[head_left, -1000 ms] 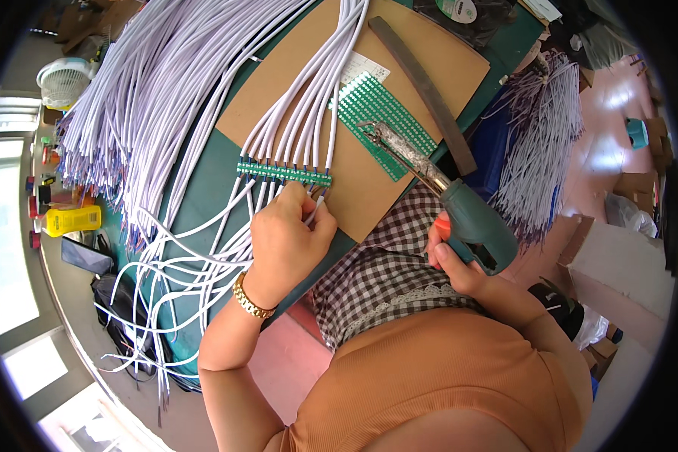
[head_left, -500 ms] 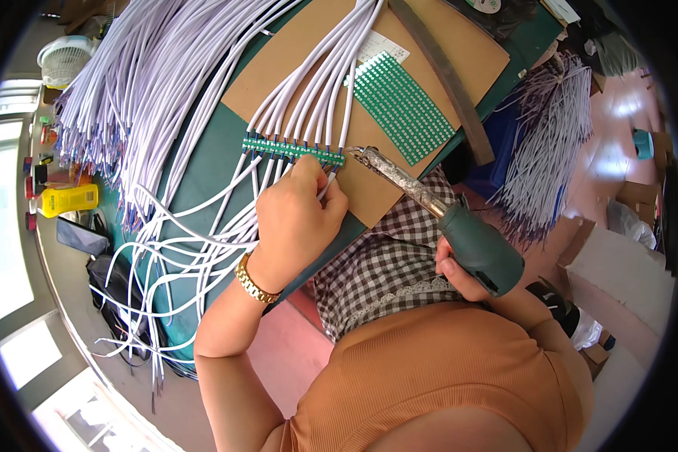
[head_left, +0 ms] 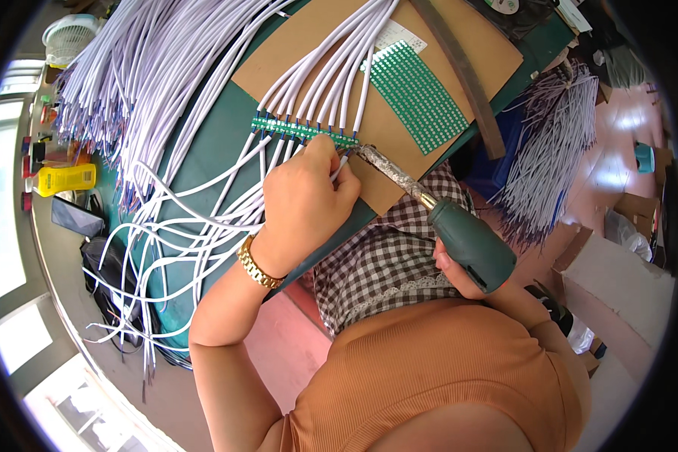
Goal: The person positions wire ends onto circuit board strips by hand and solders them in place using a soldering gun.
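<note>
A narrow green circuit board strip (head_left: 286, 129) lies on the brown cardboard sheet (head_left: 301, 47), with white cables (head_left: 337, 71) joined along its far edge and more along its near edge. My left hand (head_left: 309, 197) is closed in a pinch on a white cable (head_left: 342, 167) at the strip's right end; the fingertips partly hide the joint. My right hand (head_left: 459, 270) grips the green handle of a soldering iron (head_left: 471, 245). Its tip meets or nearly meets the strip's right end, beside my left fingers. Right of the strip rests a larger green perforated board panel (head_left: 418, 98).
A dark flat metal bar (head_left: 467, 79) lies across the cardboard's right side. Big bundles of white cables (head_left: 139, 71) cover the table's left, with loose ends hanging over its edge. Further left are a yellow bottle (head_left: 66, 179) and a phone (head_left: 77, 217). Another cable bundle (head_left: 546, 166) hangs at right.
The iron's tip has shifted from the strip's far right corner toward its near edge, by my left fingers. My left hand keeps its pinch. The whole view has shifted slightly.
</note>
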{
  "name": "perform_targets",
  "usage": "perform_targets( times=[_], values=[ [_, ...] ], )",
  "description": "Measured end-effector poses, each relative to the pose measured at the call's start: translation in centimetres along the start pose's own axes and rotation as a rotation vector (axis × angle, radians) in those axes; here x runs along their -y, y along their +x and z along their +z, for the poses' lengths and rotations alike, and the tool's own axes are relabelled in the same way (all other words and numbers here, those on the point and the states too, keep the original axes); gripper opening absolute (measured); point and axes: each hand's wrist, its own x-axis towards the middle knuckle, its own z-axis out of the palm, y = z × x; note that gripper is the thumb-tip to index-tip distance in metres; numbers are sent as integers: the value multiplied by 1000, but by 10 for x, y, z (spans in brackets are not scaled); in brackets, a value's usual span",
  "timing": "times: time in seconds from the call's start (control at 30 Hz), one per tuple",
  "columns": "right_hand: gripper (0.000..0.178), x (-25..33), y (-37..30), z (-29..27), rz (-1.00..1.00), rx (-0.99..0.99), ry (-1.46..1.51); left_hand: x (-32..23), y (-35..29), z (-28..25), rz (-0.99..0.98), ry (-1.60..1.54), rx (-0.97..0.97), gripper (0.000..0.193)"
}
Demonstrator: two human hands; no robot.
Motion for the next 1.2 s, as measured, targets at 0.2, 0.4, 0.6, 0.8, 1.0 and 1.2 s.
perform_targets(
  times=[0.2, 0.4, 0.6, 0.8, 1.0, 1.2],
  values=[
    [14, -15, 0, 4, -423, -176, -510, -2, 1, -2, 29, 0, -17, 15],
    [31, -16, 5, 0, -200, 14, -166, -2, 1, -1, 21, -4, -8, 15],
    [11, -23, 9, -4, -403, -61, -390, -5, 1, -4, -32, 0, 22, 15],
    [11, -22, 8, -6, -377, -35, -169, -6, 1, -4, -52, 2, 8, 15],
    [7, -27, 9, 0, -411, -69, -206, -4, 1, -3, -52, -2, 5, 15],
    [2, -14, 17, -4, -407, -21, -200, -4, 2, -2, -58, 3, 0, 15]
  ],
)
